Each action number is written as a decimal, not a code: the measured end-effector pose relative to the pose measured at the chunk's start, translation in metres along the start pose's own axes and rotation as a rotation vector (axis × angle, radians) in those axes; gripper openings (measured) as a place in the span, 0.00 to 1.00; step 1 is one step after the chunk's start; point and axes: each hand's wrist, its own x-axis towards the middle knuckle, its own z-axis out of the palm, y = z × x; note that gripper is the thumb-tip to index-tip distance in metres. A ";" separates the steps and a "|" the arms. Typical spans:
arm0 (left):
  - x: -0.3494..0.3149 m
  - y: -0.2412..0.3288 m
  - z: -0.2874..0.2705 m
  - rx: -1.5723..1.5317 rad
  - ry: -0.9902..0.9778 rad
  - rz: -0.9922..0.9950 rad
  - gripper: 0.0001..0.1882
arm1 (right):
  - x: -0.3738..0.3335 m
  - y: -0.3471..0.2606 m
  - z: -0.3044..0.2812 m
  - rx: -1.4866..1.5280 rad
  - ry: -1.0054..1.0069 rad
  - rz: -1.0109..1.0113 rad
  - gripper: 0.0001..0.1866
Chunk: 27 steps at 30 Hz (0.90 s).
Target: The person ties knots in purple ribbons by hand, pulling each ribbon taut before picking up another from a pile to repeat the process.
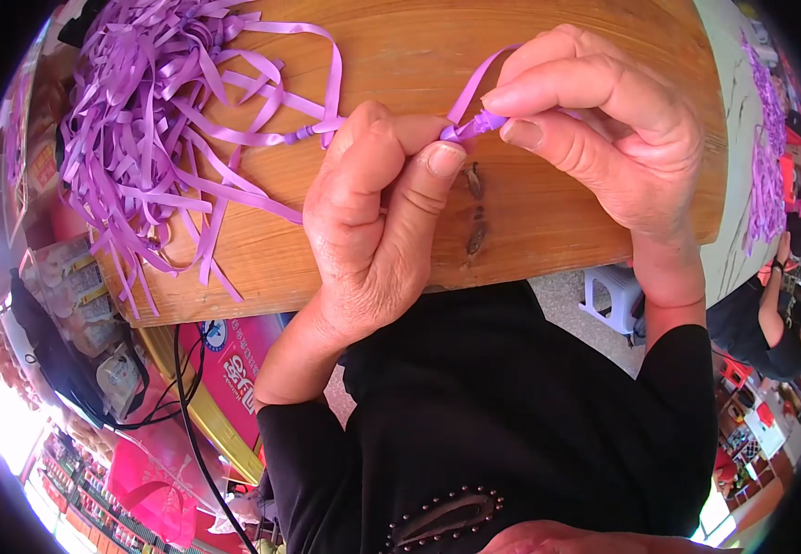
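A purple ribbon (477, 85) runs between my two hands above the wooden table (548, 235). Where it meets my fingers sits a small darker purple plastic clasp (459, 133). My left hand (373, 203) pinches the clasp between thumb and bent forefinger. My right hand (613, 125) grips the bunched ribbon end (490, 120) beside the clasp with thumb and forefinger; its other fingers curl loosely. To the left of my left hand lies a large tangled heap of purple ribbons (156, 138), one bearing another purple clasp (301, 134).
At the right, a pale marble-patterned tabletop (731, 231) adjoins the table, with more purple ribbons (767, 148) on it. A white stool (611, 294) stands below. Black cables (182, 379) hang at the lower left beside a pink box (234, 365). Another person (775, 319) sits at the far right.
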 end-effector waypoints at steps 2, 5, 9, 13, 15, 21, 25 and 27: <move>0.000 -0.001 0.000 -0.005 0.004 0.020 0.02 | 0.001 -0.002 0.001 -0.018 0.003 0.026 0.10; 0.001 -0.001 0.001 -0.001 0.001 0.062 0.02 | 0.001 -0.002 0.001 -0.062 -0.001 0.006 0.10; 0.000 -0.001 0.002 -0.053 -0.008 0.056 0.03 | 0.002 -0.002 0.002 -0.130 0.027 -0.046 0.09; 0.000 0.000 0.002 -0.061 -0.012 0.060 0.03 | 0.003 0.000 0.000 -0.144 0.000 -0.085 0.08; -0.001 -0.001 0.002 -0.080 -0.011 0.066 0.03 | 0.003 0.002 0.001 -0.149 -0.020 -0.120 0.08; -0.001 -0.002 0.000 -0.054 -0.005 0.076 0.04 | 0.002 0.001 0.004 -0.090 -0.031 -0.092 0.07; 0.000 -0.004 0.001 -0.051 0.002 0.105 0.04 | 0.002 0.000 0.004 -0.116 -0.030 -0.121 0.08; -0.001 -0.004 0.003 -0.054 0.045 0.170 0.05 | 0.002 -0.002 0.004 -0.137 -0.036 -0.134 0.08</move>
